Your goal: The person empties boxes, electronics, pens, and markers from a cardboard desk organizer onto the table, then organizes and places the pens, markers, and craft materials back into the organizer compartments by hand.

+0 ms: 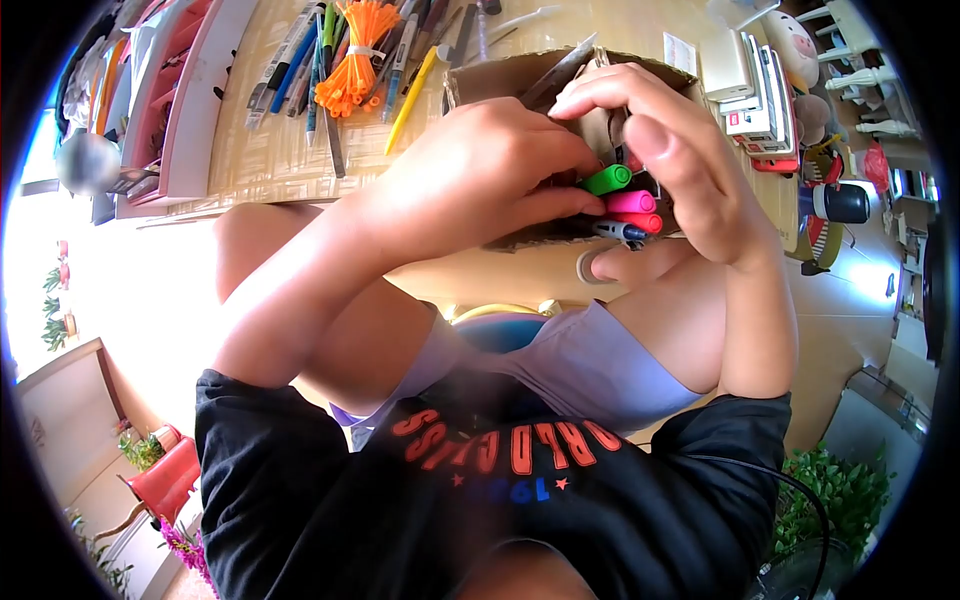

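My left hand [490,165] reaches over an open cardboard box [500,75], its thumb and fingers closed on a green marker [608,179]. Just below the green one, a pink marker [632,203] and a red marker [640,222] point the same way. Under them lies a pen with a clip [620,233]. My right hand [690,150] arches over the box's right part, fingers curved and thumb apart, with nothing seen in its grasp. Its fingertips are near an upright cardboard piece inside the box. Both hands hide much of the interior.
A bundle of orange strips [358,55] lies on the table among several pens. Beside the box is a yellow pen [412,100]. At the right stand books [760,110] and a plush toy [795,45]. A pink-and-white shelf [185,100] borders the left.
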A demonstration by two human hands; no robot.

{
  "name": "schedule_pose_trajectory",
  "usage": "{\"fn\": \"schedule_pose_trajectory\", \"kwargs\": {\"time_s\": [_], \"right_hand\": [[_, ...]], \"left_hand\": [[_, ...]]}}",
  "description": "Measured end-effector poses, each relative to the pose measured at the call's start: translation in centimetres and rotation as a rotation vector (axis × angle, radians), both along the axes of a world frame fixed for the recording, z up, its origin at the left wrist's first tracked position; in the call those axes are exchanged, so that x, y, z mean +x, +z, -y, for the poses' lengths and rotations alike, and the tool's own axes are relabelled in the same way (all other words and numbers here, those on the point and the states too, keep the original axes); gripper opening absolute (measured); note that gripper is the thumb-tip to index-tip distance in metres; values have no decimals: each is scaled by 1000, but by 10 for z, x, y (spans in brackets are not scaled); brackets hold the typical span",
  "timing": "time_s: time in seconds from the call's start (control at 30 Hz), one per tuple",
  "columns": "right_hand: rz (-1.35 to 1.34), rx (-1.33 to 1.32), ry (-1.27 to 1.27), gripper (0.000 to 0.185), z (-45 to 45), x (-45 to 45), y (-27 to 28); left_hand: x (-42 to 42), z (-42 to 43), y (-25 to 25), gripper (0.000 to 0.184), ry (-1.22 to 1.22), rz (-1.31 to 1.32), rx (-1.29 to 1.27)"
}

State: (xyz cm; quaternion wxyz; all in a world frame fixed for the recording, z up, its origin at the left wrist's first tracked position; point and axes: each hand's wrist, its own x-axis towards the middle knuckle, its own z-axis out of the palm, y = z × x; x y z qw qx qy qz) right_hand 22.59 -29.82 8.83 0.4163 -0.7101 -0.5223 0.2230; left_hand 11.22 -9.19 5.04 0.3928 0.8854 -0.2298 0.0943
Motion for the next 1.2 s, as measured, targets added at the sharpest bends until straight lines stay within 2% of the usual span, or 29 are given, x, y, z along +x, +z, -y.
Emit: {"fn": "schedule_pose_trajectory", "kwargs": {"time_s": [0.13,0.23,0.33,0.43,0.53,0.63,0.73,0.83,0.87,0.9,0.97,1.0,1.1,1.2], "right_hand": [[-203,32,-23,66,5,-5,3],[-212,142,33,66,11,-1,-8],[-260,112,38,56,13,-7,-7],[-8,214,102,32,14,-8,-20],[-30,196,123,35,16,-10,-16],[-26,166,112,34,14,-12,-15],[36,144,62,33,12,-15,-22],[154,140,39,30,9,-17,-25],[186,127,20,28,9,-20,-25],[218,113,1,27,8,-23,-25],[228,129,-27,26,3,-28,-30],[239,133,-50,26,3,-31,-31],[246,122,-62,26,1,-34,-29],[254,97,-39,25,1,-30,-26]], "left_hand": [[1,0,-4,29,-1,-70,-42],[1,-1,-1,28,12,-100,-11],[3,-5,-1,25,-8,-153,10],[1,-6,2,21,4,-205,34],[3,-3,-4,18,-1,-92,78],[2,-2,-2,18,10,-103,196],[3,-8,1,15,-34,-69,173],[6,-30,13,12,122,-93,63],[7,-35,19,13,266,-197,-128],[10,-43,27,18,343,-135,-233],[21,-79,27,22,667,-87,-207],[25,-97,39,18,676,-263,-78],[28,-99,26,18,862,-294,62],[30,-102,1,28,779,-321,167]]}}
